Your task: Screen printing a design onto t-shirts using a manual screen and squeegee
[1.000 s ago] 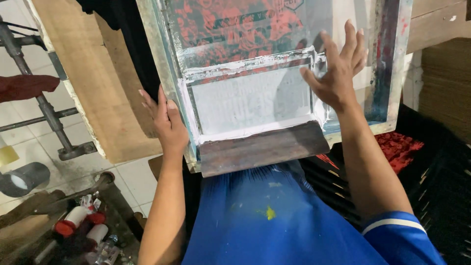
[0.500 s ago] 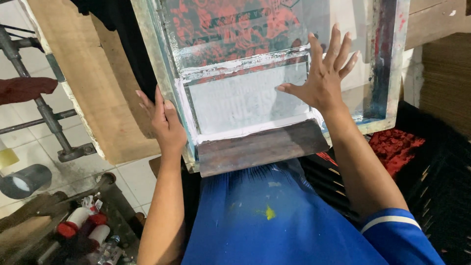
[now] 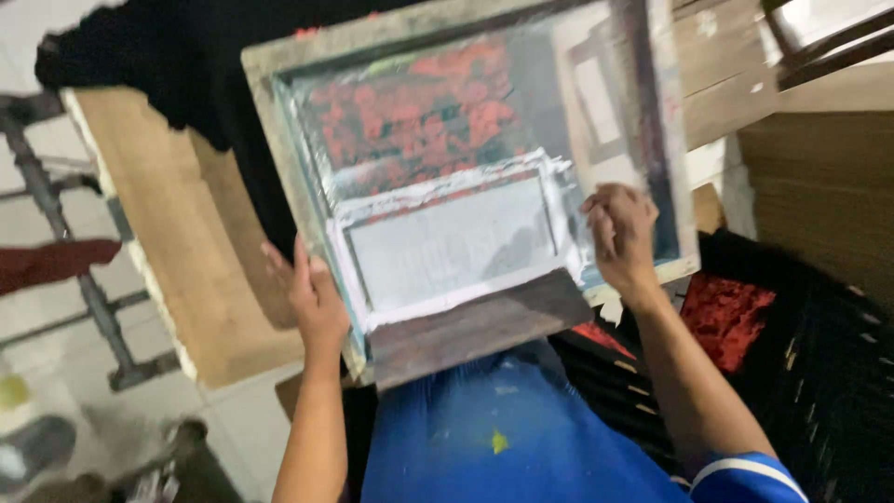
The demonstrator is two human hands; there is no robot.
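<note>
A wooden-framed printing screen (image 3: 279,140) fills the middle of the view, tilted up toward me. Its mesh carries red ink stains at the top and a pale taped rectangle (image 3: 452,244) lower down. A dark squeegee blade (image 3: 480,326) lies across the screen's near edge. My left hand (image 3: 312,298) grips the frame's left side near the lower corner. My right hand (image 3: 619,233) is curled closed on the frame's lower right corner, fingers over the tape edge. The picture is motion-blurred.
A black cloth (image 3: 186,74) lies on a wooden board (image 3: 186,270) under the screen at left. Metal stand legs (image 3: 65,233) rise at far left over a tiled floor. Stacked cardboard (image 3: 819,177) stands at right, above a black crate (image 3: 801,373) with a red-stained rag (image 3: 726,312).
My right hand has gone from flat and spread on the mesh to curled on the frame's right corner. The screen has shifted and tilted in view; the left hand keeps its hold.
</note>
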